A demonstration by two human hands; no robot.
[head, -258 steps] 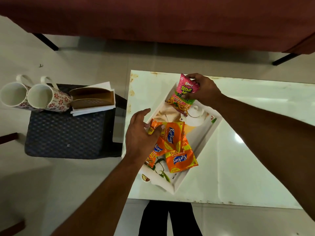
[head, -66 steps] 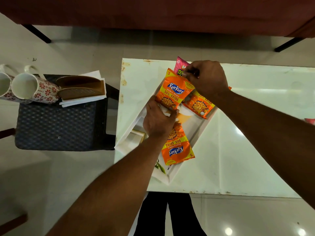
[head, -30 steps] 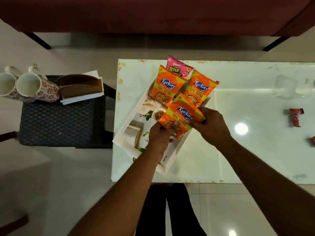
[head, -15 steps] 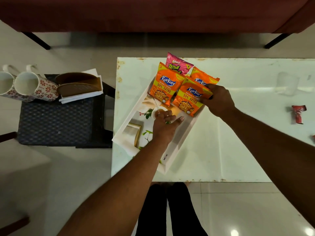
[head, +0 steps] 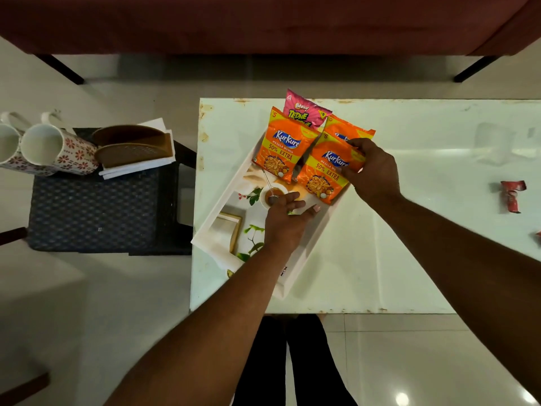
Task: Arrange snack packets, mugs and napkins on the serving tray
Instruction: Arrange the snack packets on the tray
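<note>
Pinches a shiny orange packet [head: 325, 174] with the right hand [head: 371, 171] at the far end of the long white tray [head: 225, 191]; rests the left hand [head: 285, 218] flat in its middle, fingers straight.

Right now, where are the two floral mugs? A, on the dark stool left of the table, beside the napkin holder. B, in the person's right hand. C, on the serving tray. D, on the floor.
A: the mugs sit on the dark stool beside the napkin holder; the tray holds snack packets, no mugs.
</note>
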